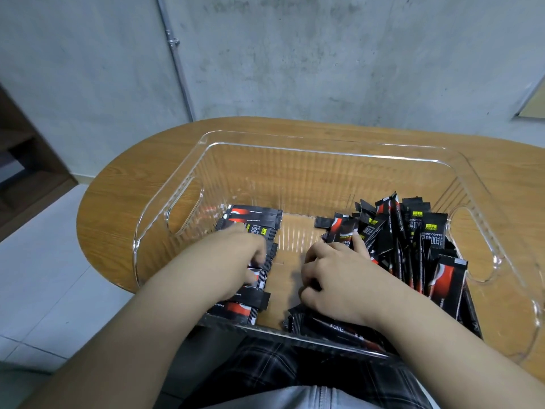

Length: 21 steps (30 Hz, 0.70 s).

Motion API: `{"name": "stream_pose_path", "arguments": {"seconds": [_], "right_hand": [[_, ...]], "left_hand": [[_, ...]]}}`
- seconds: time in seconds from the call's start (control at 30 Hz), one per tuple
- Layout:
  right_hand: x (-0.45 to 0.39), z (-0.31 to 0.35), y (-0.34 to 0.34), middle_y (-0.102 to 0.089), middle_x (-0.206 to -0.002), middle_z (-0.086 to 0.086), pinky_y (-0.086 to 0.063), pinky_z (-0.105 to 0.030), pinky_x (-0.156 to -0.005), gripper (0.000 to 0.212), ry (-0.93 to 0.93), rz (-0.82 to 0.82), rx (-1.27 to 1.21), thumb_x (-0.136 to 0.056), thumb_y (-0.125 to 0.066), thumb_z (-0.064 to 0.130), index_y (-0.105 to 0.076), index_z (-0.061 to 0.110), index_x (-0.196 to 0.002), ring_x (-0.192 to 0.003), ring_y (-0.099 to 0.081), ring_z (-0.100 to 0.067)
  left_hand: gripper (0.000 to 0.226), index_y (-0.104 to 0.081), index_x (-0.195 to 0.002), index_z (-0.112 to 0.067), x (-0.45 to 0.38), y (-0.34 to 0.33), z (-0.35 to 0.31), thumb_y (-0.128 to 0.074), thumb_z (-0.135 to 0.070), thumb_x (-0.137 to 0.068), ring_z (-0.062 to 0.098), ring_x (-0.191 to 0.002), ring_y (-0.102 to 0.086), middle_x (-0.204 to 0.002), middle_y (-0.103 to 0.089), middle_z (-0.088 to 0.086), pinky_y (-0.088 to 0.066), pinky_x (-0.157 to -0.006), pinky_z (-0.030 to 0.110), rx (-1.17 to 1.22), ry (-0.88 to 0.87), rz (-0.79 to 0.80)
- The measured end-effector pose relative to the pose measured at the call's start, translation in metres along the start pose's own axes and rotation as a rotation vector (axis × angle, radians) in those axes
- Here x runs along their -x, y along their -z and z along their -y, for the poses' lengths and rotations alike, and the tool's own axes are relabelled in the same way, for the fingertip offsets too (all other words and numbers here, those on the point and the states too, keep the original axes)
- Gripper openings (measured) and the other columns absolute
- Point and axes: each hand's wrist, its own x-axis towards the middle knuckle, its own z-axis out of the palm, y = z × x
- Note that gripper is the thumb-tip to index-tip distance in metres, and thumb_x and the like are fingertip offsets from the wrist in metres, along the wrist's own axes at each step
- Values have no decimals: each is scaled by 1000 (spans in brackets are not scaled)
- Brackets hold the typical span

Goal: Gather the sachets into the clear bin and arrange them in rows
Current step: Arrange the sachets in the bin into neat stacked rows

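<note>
The left hand (236, 261) rests on a flat row of sachets (250, 228) on the left side of the clear bin (324, 152); I cannot tell if its grip holds one. The right hand (333, 278) has curled fingers, one finger pointing far, touching a messy pile of sachets (413, 237) on the right side. Whether that grip holds one I cannot tell. The bin sits on a round wooden surface (118, 184).

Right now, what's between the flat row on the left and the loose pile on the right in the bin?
Head view: a bare strip of the clear bin floor between the flat row and the loose pile; the right hand hovers at its edge.
</note>
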Motion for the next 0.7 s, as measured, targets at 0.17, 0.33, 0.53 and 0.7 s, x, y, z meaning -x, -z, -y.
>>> {"name": "stream_pose_path", "arguments": {"seconds": [0.17, 0.33, 0.53, 0.7], "right_hand": [[-1, 0, 0, -44, -123, 3, 4, -60, -112, 35, -1, 0, -1, -91, -39, 45, -63, 28, -109, -124, -37, -22], [-1, 0, -1, -44, -124, 3, 3, -60, -112, 34, -5, -7, -4, -90, -40, 45, -64, 28, -107, -123, -37, -22], [-1, 0, -1, -45, -122, 4, 4, -59, -112, 32, 2, -10, -15, -91, -40, 44, -64, 27, -103, -121, -38, -21], [-1, 0, -3, -45, -119, 5, 5, -59, -113, 31, -5, -23, -31, -90, -41, 44, -64, 28, -104, -120, -38, -20]], "left_hand": [[37, -58, -114, -42, -4, -17, -3, -71, -33, -81, 8, -114, -38, -111, -40, -11, -39, -99, 35, -38, -141, 155], [23, -63, -107, -38, -7, -20, 4, -63, -25, -88, 4, -102, -36, -107, -41, -11, -38, -94, 28, -34, -203, 71], [29, -64, -105, -38, -4, -15, 15, -55, -14, -92, 5, -108, -40, -109, -46, -13, -38, -95, 28, -30, -184, 61], [36, -59, -110, -43, -5, -14, 22, -55, -12, -92, 3, -107, -41, -110, -44, -17, -38, -97, 29, -24, -173, 46]]}}
